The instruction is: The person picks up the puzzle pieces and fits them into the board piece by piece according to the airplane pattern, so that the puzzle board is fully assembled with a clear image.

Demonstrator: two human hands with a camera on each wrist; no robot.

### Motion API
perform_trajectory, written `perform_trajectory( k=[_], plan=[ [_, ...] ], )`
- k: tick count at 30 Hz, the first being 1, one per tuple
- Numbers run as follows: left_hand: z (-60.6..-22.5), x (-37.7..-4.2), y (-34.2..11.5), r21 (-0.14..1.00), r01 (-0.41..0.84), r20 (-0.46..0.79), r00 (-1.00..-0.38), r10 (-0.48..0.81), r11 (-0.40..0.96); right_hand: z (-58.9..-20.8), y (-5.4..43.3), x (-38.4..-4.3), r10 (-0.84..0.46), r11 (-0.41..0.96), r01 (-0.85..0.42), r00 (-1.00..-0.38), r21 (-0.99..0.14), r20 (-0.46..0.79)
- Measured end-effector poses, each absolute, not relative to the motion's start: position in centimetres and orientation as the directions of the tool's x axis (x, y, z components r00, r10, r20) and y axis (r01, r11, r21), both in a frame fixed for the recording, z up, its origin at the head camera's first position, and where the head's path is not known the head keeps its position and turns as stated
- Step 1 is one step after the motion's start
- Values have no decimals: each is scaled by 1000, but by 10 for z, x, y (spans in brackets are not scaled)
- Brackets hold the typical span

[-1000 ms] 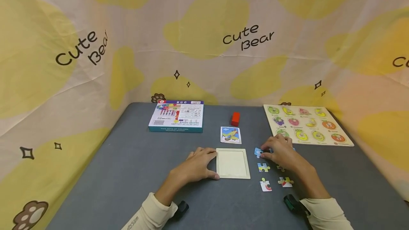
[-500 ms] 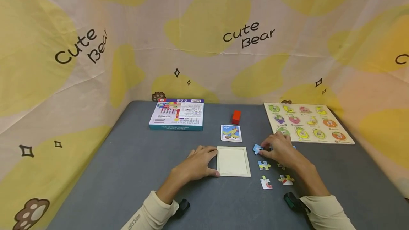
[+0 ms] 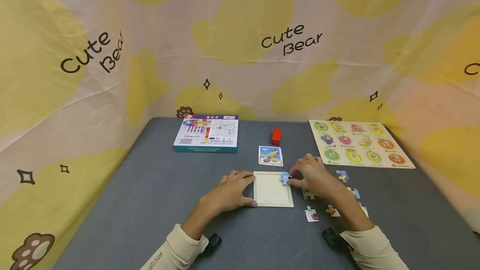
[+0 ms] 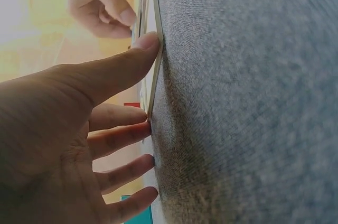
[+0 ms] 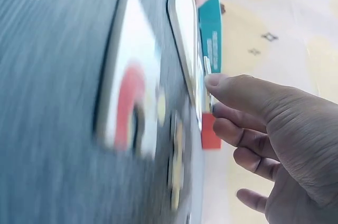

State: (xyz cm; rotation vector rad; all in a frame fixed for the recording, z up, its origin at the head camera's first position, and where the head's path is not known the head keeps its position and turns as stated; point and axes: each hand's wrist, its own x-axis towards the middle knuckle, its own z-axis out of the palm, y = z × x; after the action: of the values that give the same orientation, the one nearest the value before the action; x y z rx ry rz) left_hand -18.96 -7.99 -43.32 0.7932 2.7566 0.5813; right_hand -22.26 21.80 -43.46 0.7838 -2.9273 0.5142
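In the head view, my right hand [image 3: 310, 175] pinches a blue jigsaw piece [image 3: 286, 177] between thumb and index finger. That piece overlaps the far right corner of a pale square puzzle tray [image 3: 272, 204]. My left hand [image 3: 232, 193] steadies the tray's left side, its thumb at the near corner and its index finger at the far one. Its fingers are spread and fairly straight in the left wrist view. The right wrist view has a white piece with a red curve [image 5: 132, 86] lying below the hand.
Several loose jigsaw pieces, among them a red-and-blue one [image 3: 342, 176], lie right of the tray, partly under my right forearm. Behind the tray are an airplane picture card [image 3: 271, 156] and a red block [image 3: 276, 136]. A boxed set [image 3: 206, 136] and a fruit board [image 3: 361, 145] stand farther back.
My right hand has carried the blue piece left from the loose pieces to the tray's far right corner. Pieces behind that hand have come into view. My left hand stays at the tray.
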Motion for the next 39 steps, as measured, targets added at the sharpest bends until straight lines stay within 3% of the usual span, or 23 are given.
perform_trajectory(
  k=[13,28,39],
  plan=[
    [-433,-190,-79,411,460,-103,-835,541,787,-437,170,-228,-563,752,-589,-808,-296,175],
    [-433,-190,-79,419,456,-108,-834,542,785,-441,152,-229,-608,724,-638,-770,-263,193],
    [-433,-189,-79,416,468,-99,-829,550,780,-444,146,-225,-510,799,-562,-822,-214,255]
  ],
)
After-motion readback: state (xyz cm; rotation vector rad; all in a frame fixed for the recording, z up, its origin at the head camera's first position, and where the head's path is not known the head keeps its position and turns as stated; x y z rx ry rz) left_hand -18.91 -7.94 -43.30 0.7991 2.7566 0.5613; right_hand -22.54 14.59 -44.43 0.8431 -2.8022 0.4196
